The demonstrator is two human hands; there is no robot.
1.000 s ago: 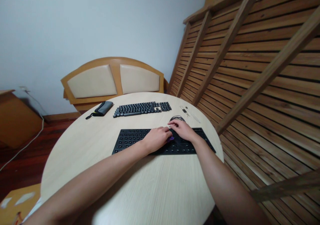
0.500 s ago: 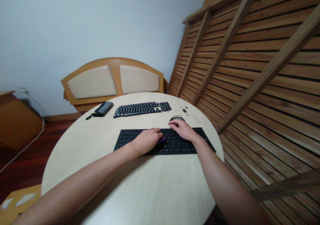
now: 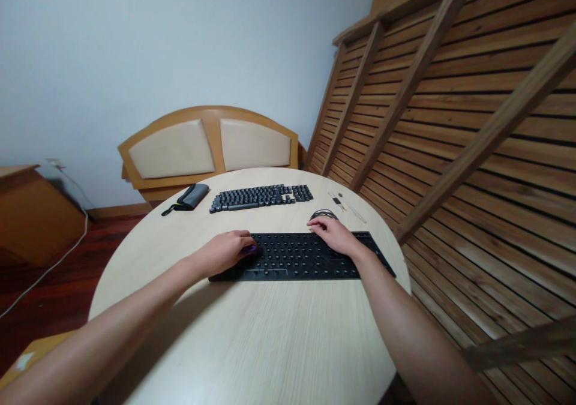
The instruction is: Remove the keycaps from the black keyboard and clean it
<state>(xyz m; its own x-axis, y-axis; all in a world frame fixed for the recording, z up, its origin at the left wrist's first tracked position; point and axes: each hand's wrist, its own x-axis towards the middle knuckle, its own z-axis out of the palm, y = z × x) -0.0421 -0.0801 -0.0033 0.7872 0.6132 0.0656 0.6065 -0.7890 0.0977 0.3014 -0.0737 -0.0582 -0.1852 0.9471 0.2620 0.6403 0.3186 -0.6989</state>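
A black keyboard base [image 3: 297, 255] with its keycaps off lies across the table, rows of small switches showing. My left hand [image 3: 229, 252] is closed over its left end, around a small purple thing [image 3: 250, 249]. Most of that thing is hidden by the fingers, so its kind cannot be made out. On the base's upper right part rests my right hand [image 3: 333, 233], fingers stretched out and holding nothing. Its fingertips are by the base's far edge, close to a coiled black cable [image 3: 323, 214].
Removed black keycaps [image 3: 252, 197] are laid out in keyboard order at the back of the round table [image 3: 270, 333]. A grey pouch [image 3: 192, 197] lies to their left. Small tools [image 3: 337, 201] and a thin pale stick [image 3: 356, 213] lie at the right. Wooden slats [image 3: 450, 123] lean beyond.
My left hand has slid left along the keyboard base with the purple thing, uncovering the middle switches. My right hand stays in place on the base. The view has shifted slightly.
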